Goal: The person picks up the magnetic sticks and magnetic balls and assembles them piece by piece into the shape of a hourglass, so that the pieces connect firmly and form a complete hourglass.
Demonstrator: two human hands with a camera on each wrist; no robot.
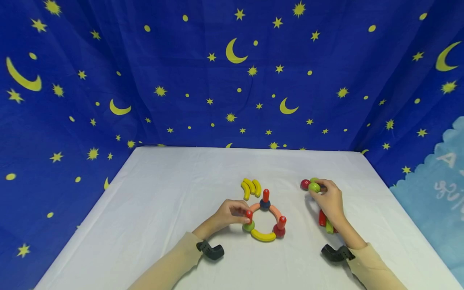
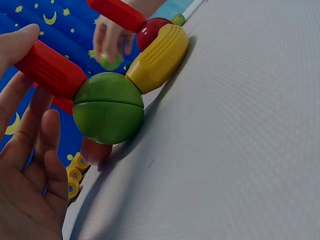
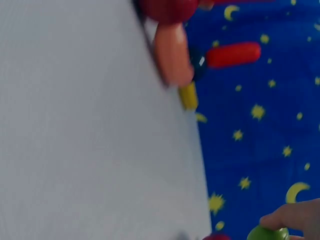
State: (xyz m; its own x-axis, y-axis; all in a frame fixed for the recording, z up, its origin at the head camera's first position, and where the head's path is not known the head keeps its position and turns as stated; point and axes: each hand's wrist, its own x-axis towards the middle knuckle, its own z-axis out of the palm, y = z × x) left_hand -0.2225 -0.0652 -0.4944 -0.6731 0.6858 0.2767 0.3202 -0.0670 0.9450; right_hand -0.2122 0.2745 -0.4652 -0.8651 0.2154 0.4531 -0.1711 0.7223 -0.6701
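Note:
On the white table lies a ring of curved pieces joined by balls: two salmon pieces (image 1: 276, 212), one yellow piece (image 1: 263, 235), a dark blue ball (image 1: 265, 204), a red ball (image 1: 279, 230) and a green ball (image 2: 108, 108). From each ball a red rod (image 1: 266, 195) stands up. My left hand (image 1: 232, 213) pinches the red rod (image 2: 52, 70) on the green ball between thumb and fingers. Over at the right, my right hand (image 1: 329, 197) holds a light green ball (image 1: 314, 187) in its fingertips, close to another red ball (image 1: 305, 184).
Several curved yellow pieces (image 1: 252, 187) lie just behind the ring. Beneath my right forearm are red sticks (image 1: 322, 218) and a light green stick (image 1: 329, 226), partly hidden. A blue curtain (image 1: 203, 72) with moons and stars hangs around the table (image 1: 174, 181).

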